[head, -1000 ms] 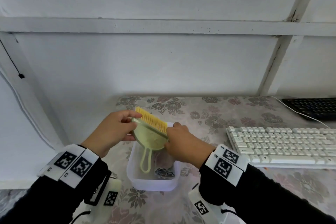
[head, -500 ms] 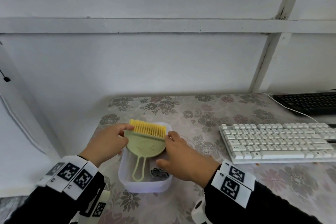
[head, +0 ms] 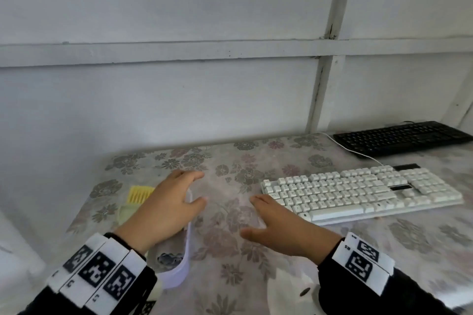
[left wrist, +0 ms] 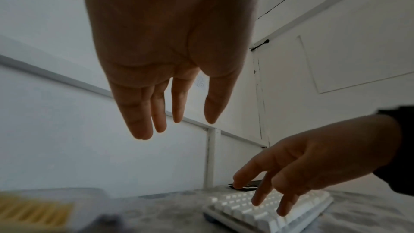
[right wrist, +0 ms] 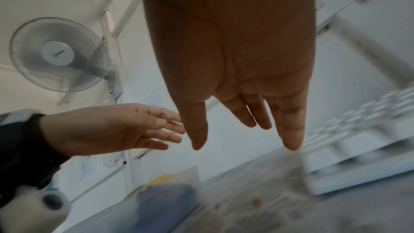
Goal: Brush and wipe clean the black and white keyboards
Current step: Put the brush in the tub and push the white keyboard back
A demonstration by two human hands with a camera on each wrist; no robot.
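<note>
Both hands empty, palms down over the table (head: 256, 276) w/ floral cloth. Left hand (head: 166, 210) hovers above the translucent tub (head: 186, 245); its grip is slack, fingers straight and a bit spread, holding nothing (left wrist view confirms: fingers (left wrist: 139, 112) hang loose, thumb apart). Right hand (head: 284, 230) is just right of the left one, a gap of bare cloth between them; grip likewise loose, fingers spread, nothing in it. Its fingertips sit just beside the near-left corner of the white keyboard (head: 358, 192); touching or not, can't tell. In the left wrist view the right hand's fingers (left wrist: 257, 167) show in front of the white keys. Brush (head: 139, 194), yellow bristles on a pale green body, lies in the tub to the far left of the left hand, mostly hidden under it. A small dark object (head: 170, 258) lies in the tub's near end, below the left wrist; blurred, can't tell what. Black keyboard (head: 401, 137) lies well beyond the right hand, to its far right against the wall, behind the white one; a white cable (head: 358, 153) runs along its front edge. Right wrist view also shows a white fan (right wrist: 59, 54) overhead.
</note>
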